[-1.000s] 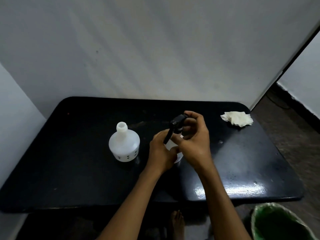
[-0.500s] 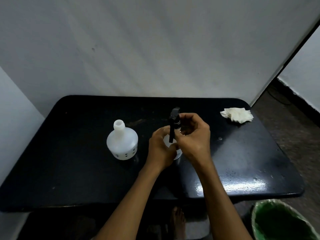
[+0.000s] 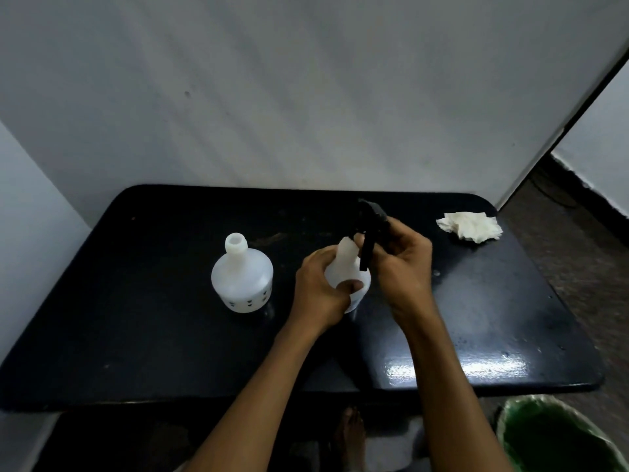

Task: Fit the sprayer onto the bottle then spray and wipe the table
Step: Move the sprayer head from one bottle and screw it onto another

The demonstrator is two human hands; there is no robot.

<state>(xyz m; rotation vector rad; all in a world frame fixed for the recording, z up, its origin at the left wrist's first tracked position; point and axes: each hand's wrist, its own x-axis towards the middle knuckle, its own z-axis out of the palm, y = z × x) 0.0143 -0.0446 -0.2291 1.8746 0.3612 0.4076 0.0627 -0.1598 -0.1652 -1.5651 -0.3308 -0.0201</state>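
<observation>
A white plastic bottle [image 3: 345, 267] stands near the middle of the black table [image 3: 136, 335]. My left hand [image 3: 318, 291] is wrapped around its body, thumb across the front. A black trigger sprayer [image 3: 371, 229] sits at the top of the bottle's neck, its lever hanging down. My right hand [image 3: 405, 267] grips the sprayer head from the right. Whether the sprayer is fully seated on the neck is hidden by my fingers. A crumpled white cloth [image 3: 471, 226] lies at the table's far right corner.
A second white bottle [image 3: 242, 277] with an uncapped neck stands left of my hands. A green-lined bin [image 3: 558, 437] sits on the floor at the lower right. The wall rises just behind the table. A bare foot [image 3: 349, 430] shows under the front edge.
The sprayer head has turned in my right hand, swinging from upright toward the right. The left hand has kept its hold on the bottle.
</observation>
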